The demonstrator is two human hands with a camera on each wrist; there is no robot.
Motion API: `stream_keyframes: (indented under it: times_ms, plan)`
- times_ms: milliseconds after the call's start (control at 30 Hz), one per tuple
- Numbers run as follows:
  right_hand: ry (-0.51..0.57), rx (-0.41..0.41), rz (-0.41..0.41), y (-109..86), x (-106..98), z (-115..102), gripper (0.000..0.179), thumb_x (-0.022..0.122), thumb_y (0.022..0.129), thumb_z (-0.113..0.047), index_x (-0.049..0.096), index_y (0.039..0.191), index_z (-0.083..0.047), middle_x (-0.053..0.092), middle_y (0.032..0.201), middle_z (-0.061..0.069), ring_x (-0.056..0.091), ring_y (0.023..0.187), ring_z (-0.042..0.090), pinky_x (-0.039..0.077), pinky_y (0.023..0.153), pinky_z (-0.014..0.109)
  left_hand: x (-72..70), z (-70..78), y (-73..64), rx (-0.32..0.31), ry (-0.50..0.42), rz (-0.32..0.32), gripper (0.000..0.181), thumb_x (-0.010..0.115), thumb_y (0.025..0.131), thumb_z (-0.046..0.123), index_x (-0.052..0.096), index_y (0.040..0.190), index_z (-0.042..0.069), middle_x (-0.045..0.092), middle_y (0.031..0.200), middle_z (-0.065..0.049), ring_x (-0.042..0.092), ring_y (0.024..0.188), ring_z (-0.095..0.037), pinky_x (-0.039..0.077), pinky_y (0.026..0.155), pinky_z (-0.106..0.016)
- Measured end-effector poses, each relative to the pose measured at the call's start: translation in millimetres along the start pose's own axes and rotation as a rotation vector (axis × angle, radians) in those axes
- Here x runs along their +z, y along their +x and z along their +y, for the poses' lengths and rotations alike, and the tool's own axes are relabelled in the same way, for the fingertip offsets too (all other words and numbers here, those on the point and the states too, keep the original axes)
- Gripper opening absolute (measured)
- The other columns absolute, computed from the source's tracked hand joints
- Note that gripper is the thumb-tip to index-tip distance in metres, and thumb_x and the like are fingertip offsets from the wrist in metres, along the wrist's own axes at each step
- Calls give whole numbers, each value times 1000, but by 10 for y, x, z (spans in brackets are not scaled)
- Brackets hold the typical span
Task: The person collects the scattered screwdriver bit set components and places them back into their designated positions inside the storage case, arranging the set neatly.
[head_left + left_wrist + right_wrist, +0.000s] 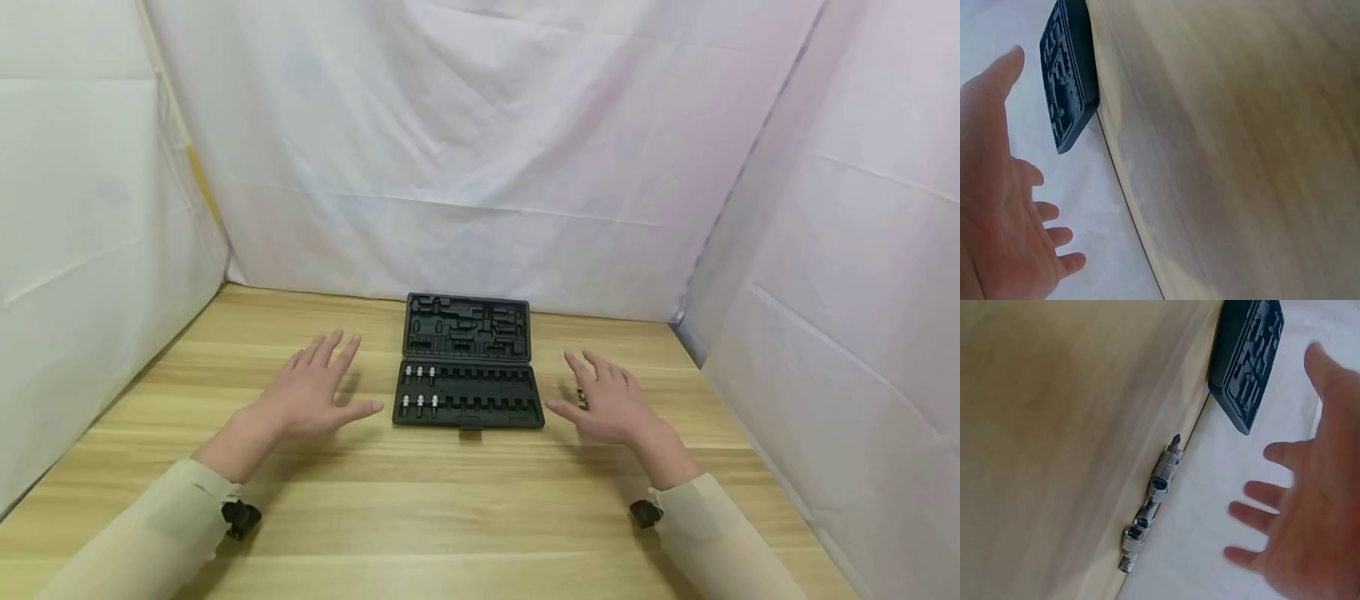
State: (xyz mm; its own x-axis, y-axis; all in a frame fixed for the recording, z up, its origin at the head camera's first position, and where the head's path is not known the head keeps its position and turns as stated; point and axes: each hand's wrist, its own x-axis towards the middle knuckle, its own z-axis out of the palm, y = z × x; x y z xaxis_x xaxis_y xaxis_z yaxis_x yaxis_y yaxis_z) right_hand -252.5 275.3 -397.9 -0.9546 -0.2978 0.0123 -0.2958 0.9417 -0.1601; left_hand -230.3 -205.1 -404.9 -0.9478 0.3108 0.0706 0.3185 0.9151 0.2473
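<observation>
A black socket bit case [468, 396] lies unfolded on the table, its moulded lid [467, 327] leaning up at the back. Silver bit sockets [420, 406] fill the left end of both rows, three in each; the slots to their right hold nothing. To the left of the case hovers my left hand [306, 393], fingers spread and holding nothing. My right hand [611, 404], also spread, is on the case's other side. Several loose metal bit sockets [1160, 478] lie on the table by the right hand, mostly hidden behind it in the head view.
The wooden table [450, 517] is bounded by a white cloth [465, 167] at the back and white sheets on both sides. Each sleeve cuff carries a small black device, such as the one [242, 518] at the left wrist.
</observation>
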Motion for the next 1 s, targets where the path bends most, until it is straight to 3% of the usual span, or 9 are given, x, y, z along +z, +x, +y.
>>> stream_keyframes:
  times_ms: [167,300,400,500,767,1000]
  plan:
    - [32,-52,127,33,-2,31,90,67,107,-58,30,173,-9,34,170,30,36,153,56,28,125,80,-64,-19,88,23,-119,44,108,67,104,62,10,177,8,34,167,-38,49,145,-58,46,116,-76]
    - [50,-65,162,40,-21,42,87,70,107,-51,32,172,-7,36,168,30,39,151,54,30,123,79,-85,-34,190,78,-270,-6,97,73,107,42,15,177,8,58,139,-31,71,112,-38,64,97,-57]
    - [46,-66,167,40,-26,48,86,71,107,-49,32,172,-7,36,168,30,39,151,54,30,123,79,-56,-51,280,118,-327,-83,91,73,107,40,22,176,8,68,113,-15,68,94,-20,62,85,-40]
    - [40,-63,165,38,-22,60,87,71,107,-49,32,172,-7,36,167,30,39,151,53,31,123,79,-6,-47,356,130,-339,-163,90,73,107,43,25,175,9,68,96,-4,62,84,-15,56,78,-34]
    - [29,-45,160,9,17,104,87,70,107,-50,33,171,-4,37,168,31,36,154,55,30,125,78,132,57,464,150,-373,-297,89,72,107,45,25,176,13,66,86,-2,57,74,-16,53,68,-32]
    - [28,-34,153,-11,52,180,88,70,107,-51,32,171,-3,36,168,32,35,154,56,29,125,78,186,101,453,118,-395,-331,90,71,108,43,24,175,9,62,81,-2,53,71,-15,51,66,-31]
